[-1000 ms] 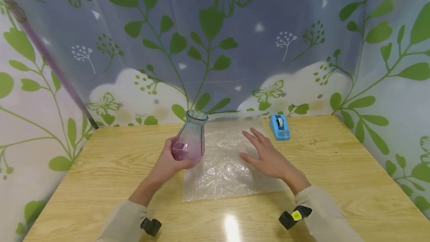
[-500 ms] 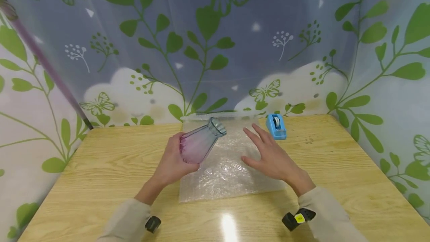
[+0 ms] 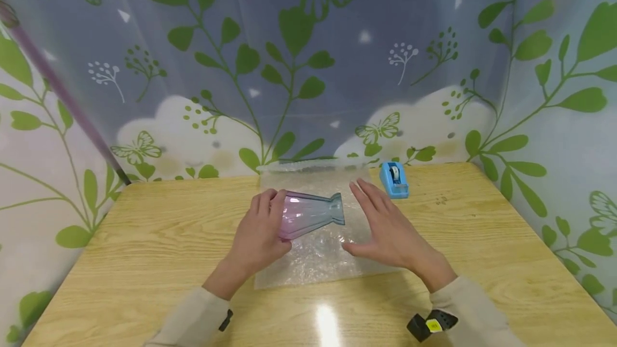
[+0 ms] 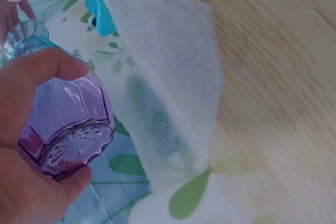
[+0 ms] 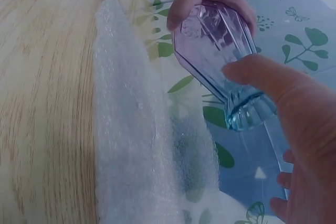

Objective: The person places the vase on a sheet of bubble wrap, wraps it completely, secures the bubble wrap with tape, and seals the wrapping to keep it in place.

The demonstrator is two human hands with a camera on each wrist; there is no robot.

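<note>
A faceted glass vase [image 3: 308, 215], purple at the base and blue at its flared rim, lies sideways in the air over a sheet of bubble wrap [image 3: 318, 266]. My left hand [image 3: 257, 232] grips it round the base, thumb on the near side and fingers over the far side; the left wrist view shows the patterned bottom of the vase [image 4: 73, 124]. Its mouth points right, toward my right hand [image 3: 390, 232]. That hand is held with fingers and thumb spread, just beyond the rim, holding nothing. In the right wrist view my thumb overlaps the vase [image 5: 215, 45] near its neck.
A blue tape dispenser [image 3: 394, 181] stands at the back of the wooden table [image 3: 178, 229], right of the bubble wrap. A patterned cloth [image 3: 308, 68] with leaves and butterflies hangs behind the table and along both sides.
My left hand has turned the vase from upright to lying sideways, its mouth swinging right and down. My right hand has stayed nearly in place, fingers still spread.
</note>
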